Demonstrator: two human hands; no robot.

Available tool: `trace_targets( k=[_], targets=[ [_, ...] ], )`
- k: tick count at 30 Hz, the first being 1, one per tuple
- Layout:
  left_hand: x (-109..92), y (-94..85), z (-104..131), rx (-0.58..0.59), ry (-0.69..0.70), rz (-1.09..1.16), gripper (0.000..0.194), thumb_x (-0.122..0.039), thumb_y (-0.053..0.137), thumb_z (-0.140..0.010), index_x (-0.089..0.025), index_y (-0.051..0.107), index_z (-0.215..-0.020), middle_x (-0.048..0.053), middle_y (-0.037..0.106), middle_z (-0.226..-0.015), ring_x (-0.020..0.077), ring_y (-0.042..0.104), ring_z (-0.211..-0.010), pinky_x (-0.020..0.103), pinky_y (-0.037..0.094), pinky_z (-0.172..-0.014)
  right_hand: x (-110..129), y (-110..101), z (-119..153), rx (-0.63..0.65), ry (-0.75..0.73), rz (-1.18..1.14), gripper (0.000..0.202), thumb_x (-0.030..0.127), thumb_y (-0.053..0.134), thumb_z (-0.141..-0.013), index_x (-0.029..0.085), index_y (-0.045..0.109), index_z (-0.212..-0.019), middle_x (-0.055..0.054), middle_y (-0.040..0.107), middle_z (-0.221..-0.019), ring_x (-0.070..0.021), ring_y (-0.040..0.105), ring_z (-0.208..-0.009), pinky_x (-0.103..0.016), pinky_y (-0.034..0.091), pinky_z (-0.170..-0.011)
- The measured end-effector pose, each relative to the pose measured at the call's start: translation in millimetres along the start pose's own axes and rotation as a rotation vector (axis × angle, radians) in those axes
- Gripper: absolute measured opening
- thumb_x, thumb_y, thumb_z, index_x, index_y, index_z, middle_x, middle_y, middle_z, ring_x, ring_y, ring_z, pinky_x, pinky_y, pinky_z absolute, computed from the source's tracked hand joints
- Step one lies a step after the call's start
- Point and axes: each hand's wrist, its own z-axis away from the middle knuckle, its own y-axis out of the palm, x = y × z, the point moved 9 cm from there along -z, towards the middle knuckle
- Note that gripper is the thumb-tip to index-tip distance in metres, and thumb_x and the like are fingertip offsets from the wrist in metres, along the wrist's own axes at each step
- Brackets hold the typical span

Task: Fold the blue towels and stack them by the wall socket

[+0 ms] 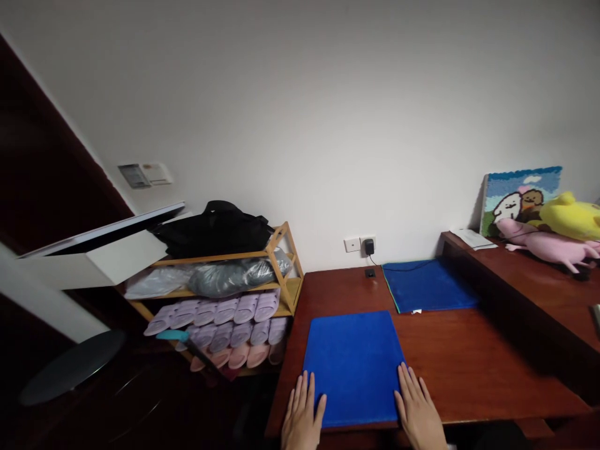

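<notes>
A blue rectangular cloth (355, 365) lies flat and smooth on the reddish-brown wooden table (440, 350), close to its front edge. My left hand (302, 412) rests at the cloth's lower left corner, fingers stretched out and pointing away from me, the thumb on the cloth. At the lower right side, my right hand (417, 406) lies flat with its fingers extended along the cloth's edge, partly on the wood. Neither hand grips anything. Farther back on the table is a second blue cloth (429, 287) with a green edge and a small white tag.
A black plug adapter (369, 247) sits in the wall socket, its cable running over the back cloth. To the left stands a wooden rack (287, 275) with slippers (225, 309) and a black bag (215, 228). Plush toys (548, 240) lie on the raised surface at right.
</notes>
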Motion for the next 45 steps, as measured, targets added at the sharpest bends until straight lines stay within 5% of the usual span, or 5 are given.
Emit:
trace_targets(
  k=[17, 26, 29, 39, 45],
  targets=[
    [-8.1, -5.5, -0.2, -0.103, -0.003, 0.001, 0.064, -0.050, 0.036, -0.106, -0.019, 0.036, -0.162, 0.009, 0.041, -0.165, 0.0293, 0.039, -0.152, 0.051, 0.042, -0.122, 5.1, -11.7, -40.1, 0.175, 0.096, 0.013, 0.068, 0.047, 0.022, -0.105, 0.011, 0.034, -0.162, -0.006, 0.030, -0.168, -0.0258, 0.025, -0.157, -0.050, 0.023, -0.130],
    [-207.3, -30.9, -59.0, 0.084, 0.407, 0.217, 0.063, -0.049, 0.029, -0.109, -0.025, 0.022, -0.166, 0.003, 0.026, -0.172, 0.0217, 0.027, -0.158, 0.043, 0.032, -0.128, 3.9, -8.0, -38.7, 0.126, 0.054, 0.006, 0.065, 0.046, 0.025, -0.105, 0.014, 0.038, -0.160, -0.007, 0.032, -0.167, -0.0260, 0.026, -0.157, -0.051, 0.025, -0.129],
    [-228.7, -16.9, -67.7, 0.157, 0.404, 0.249, 0.063, -0.051, 0.024, -0.109, -0.024, 0.026, -0.165, 0.004, 0.028, -0.171, 0.0224, 0.027, -0.158, 0.044, 0.029, -0.129, 5.1, -6.2, -38.8, 0.122, 0.025, 0.012, 0.063, 0.043, 0.025, -0.105, 0.015, 0.042, -0.159, -0.007, 0.032, -0.167, -0.0269, 0.029, -0.156, -0.052, 0.026, -0.128],
    [-22.8, -9.2, -70.9, 0.047, -0.105, -0.032, 0.068, -0.052, 0.029, -0.106, -0.014, 0.036, -0.162, 0.013, 0.033, -0.168, 0.0300, 0.030, -0.156, 0.051, 0.030, -0.127, 4.1, -13.0, -38.5, 0.153, 0.071, 0.000, 0.067, 0.046, 0.022, -0.105, 0.013, 0.035, -0.161, -0.006, 0.029, -0.168, -0.0256, 0.027, -0.157, -0.051, 0.025, -0.129],
    [-7.0, -8.5, -69.2, -0.020, -0.096, -0.046, 0.072, -0.056, 0.026, -0.106, -0.011, 0.039, -0.160, 0.015, 0.035, -0.167, 0.0291, 0.035, -0.155, 0.048, 0.031, -0.126, 5.4, -16.6, -38.6, 0.212, 0.086, 0.019, 0.069, 0.047, 0.020, -0.104, 0.012, 0.030, -0.163, -0.006, 0.028, -0.169, -0.0241, 0.024, -0.158, -0.049, 0.021, -0.130]
  ],
)
